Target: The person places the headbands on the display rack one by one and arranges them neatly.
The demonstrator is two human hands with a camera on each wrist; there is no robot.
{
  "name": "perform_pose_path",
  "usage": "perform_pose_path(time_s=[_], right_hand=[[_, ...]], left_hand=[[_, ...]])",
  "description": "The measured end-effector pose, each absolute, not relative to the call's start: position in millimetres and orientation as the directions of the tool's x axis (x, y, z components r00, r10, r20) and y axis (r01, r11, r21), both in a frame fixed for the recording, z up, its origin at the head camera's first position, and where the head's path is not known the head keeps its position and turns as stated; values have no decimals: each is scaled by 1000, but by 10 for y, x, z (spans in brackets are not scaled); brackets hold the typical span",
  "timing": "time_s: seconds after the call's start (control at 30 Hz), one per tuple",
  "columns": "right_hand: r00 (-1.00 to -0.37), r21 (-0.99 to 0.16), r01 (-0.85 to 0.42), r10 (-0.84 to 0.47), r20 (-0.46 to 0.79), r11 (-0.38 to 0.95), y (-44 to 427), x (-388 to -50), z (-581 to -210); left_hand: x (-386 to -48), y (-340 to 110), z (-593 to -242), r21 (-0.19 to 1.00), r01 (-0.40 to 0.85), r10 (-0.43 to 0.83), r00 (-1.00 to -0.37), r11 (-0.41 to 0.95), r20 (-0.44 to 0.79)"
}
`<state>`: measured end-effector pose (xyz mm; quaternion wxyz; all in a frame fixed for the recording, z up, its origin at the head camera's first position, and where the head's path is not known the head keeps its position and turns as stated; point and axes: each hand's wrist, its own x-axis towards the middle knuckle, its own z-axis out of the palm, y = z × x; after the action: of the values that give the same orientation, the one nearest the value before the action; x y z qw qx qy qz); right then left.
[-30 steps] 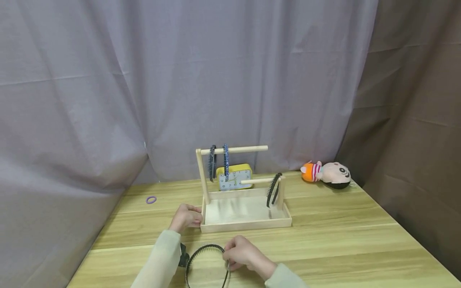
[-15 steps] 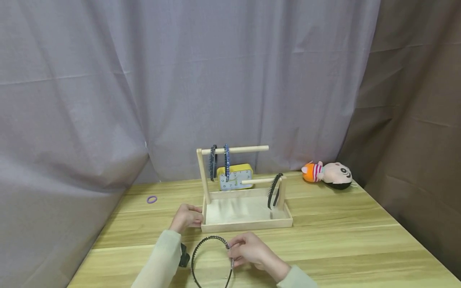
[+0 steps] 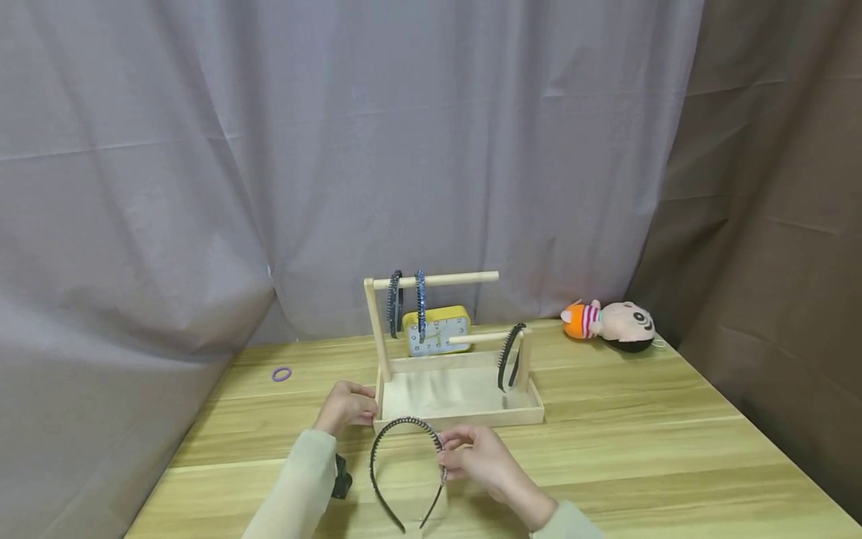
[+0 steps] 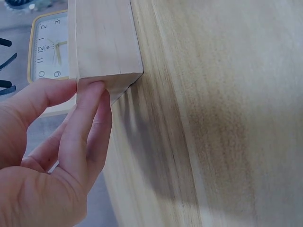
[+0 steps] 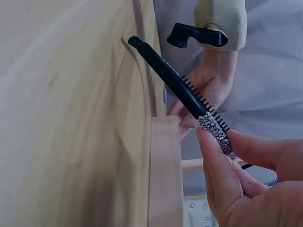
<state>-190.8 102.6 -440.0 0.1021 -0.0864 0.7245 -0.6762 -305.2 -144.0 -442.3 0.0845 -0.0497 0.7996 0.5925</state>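
My right hand (image 3: 481, 460) pinches one side of a black toothed headband (image 3: 373, 464), holding it upright in front of the stand's tray. In the right wrist view, thumb and fingers grip the headband (image 5: 173, 84) at a section covered in silvery stones. My left hand (image 3: 346, 408) holds the left end of the wooden headband stand (image 3: 498, 416). The left wrist view shows its thumb at the rim and fingers against the tray's end wall. A dark headband (image 3: 392, 303) and a blue glittery one (image 3: 422, 299) hang from the upper bar; a black headband (image 3: 503, 363) hangs from the lower bar.
A yellow clock (image 3: 465, 314) stands behind the stand. At the back right lies a plush doll (image 3: 616, 323). A purple ring (image 3: 281, 374) is on the table left of the stand. A black device (image 3: 342, 479) sits at my left wrist. Grey curtain (image 3: 431, 150) closes off the back.
My right hand has raised the headband and moved it forward and to the right, towards the tray; both its tips now show. My left hand has stayed at the stand.
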Motion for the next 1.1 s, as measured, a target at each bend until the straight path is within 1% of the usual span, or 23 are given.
perform_pose_path(time_s=[0.27,0.67,0.9,1.1], right_hand=[[-973,-995,-34,-229,11,98,1052,-1952,-4280],[-990,-980,-96,-114,77,172,1090,-2032,-4200],[-996,-990,-74,-52,68,120,1106,-2095,-4197],[-996,-989,-90,9,92,118,1113,-2148,-4171]], left_hand=[[-3057,-1442,-4432,940,-169,24,-983,296,-185],[-3049,-1447,-4410,943,-173,37,-981,284,-192],[-3042,-1441,-4415,942,-167,40,-982,291,-186],[-3040,-1445,-4405,940,-167,46,-981,297,-189]])
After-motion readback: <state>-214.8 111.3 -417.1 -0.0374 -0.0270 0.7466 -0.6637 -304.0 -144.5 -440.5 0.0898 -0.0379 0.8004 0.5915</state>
